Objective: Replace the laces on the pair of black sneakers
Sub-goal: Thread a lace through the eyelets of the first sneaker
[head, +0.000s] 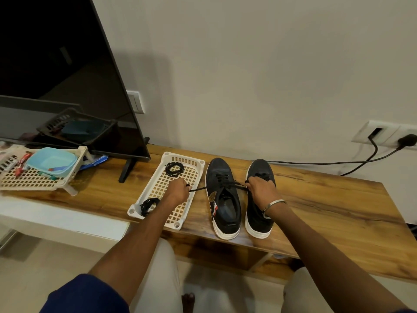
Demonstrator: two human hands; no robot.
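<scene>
Sneakers: two (223, 197) (259, 199). Spare lace coils: two (174, 168) (149, 205). Hands: two (178, 192) (261, 188), each pinching lace end (199, 189).

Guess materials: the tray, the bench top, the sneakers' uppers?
Tray: likely moulded plastic, cream, a rigid square grid. Bench top: wood or wood-look laminate, visible grain, slight sheen. Sneakers: matte black uppers, probably suede or fabric; white soles, likely rubber.

Left hand (178, 192) and right hand (259, 188) each pinch an end of the black lace (222, 185) across the nine-o'clock black canvas sneaker (222, 199).
</scene>
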